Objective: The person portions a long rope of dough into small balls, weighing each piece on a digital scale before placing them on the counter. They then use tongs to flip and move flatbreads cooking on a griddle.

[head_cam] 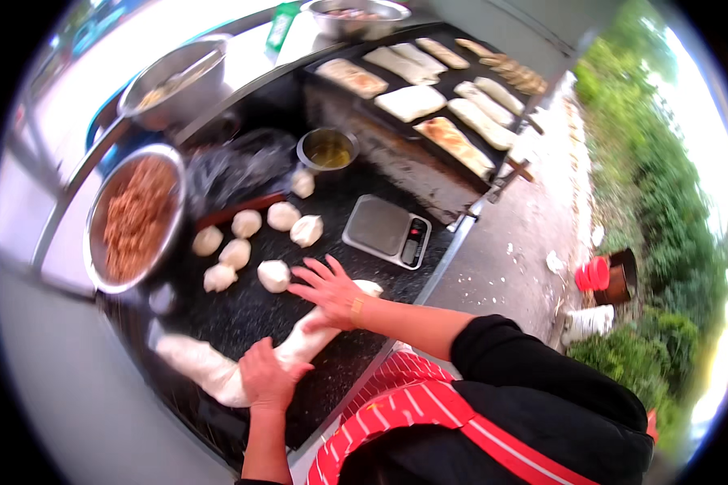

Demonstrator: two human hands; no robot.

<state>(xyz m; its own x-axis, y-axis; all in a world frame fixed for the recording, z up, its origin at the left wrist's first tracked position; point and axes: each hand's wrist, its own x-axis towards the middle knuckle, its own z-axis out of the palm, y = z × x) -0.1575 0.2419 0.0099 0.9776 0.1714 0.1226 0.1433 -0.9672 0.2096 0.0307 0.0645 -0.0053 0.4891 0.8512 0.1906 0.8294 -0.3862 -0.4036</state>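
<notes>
A long roll of white dough [203, 367] lies across the dark speckled worktop in front of me. My left hand [267, 373] is wrapped over the middle of the roll, thumb spread. My right hand [330, 291] rests on the roll nearer its far right end, fingers spread, with the fingertips close to a dough ball [273, 276]. Several more dough balls [235, 254] sit beyond the hands. A digital kitchen scale [385, 230] stands to the right of them, its display lit red.
A metal bowl of minced filling [139, 218] stands at the left. Behind the dough balls are a black plastic bag [242, 163] and a small bowl of oil [327, 151]. Flatbreads lie on a black griddle [424, 133] at the back right. Another metal bowl [176, 82] is at the back left.
</notes>
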